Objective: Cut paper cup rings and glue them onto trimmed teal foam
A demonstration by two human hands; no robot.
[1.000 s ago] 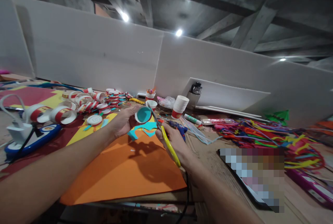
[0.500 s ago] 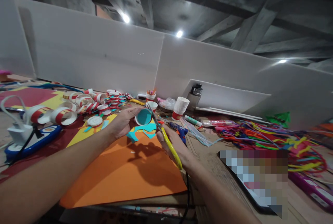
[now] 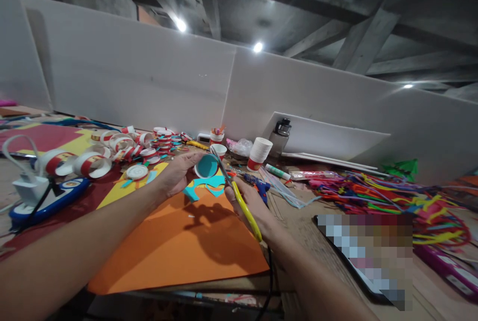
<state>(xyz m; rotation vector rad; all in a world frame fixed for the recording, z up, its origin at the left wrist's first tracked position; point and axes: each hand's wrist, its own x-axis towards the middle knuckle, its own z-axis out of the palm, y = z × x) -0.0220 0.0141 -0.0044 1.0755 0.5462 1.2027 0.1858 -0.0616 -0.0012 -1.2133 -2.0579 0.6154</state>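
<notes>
My left hand (image 3: 177, 174) is closed around a small paper cup (image 3: 206, 165) whose teal inside faces me, held above the table. My right hand (image 3: 249, 202) grips yellow-handled scissors (image 3: 242, 205). Their blades point up and left and meet the cup's right rim. Teal paper scraps (image 3: 203, 187) lie just under the cup on an orange sheet (image 3: 179, 244).
Cut red-and-white cup rings (image 3: 123, 149) litter yellow and red sheets at left. A white charger with cable (image 3: 28, 186) sits far left. A stack of paper cups (image 3: 258, 154), a dark bottle (image 3: 280, 134), a blue glue gun (image 3: 257, 184) and a heap of coloured pipe cleaners (image 3: 392, 196) lie to the right.
Hardly anything differs. My hands, the cup and the scissors keep nearly the same place, with only a slight shift of the view.
</notes>
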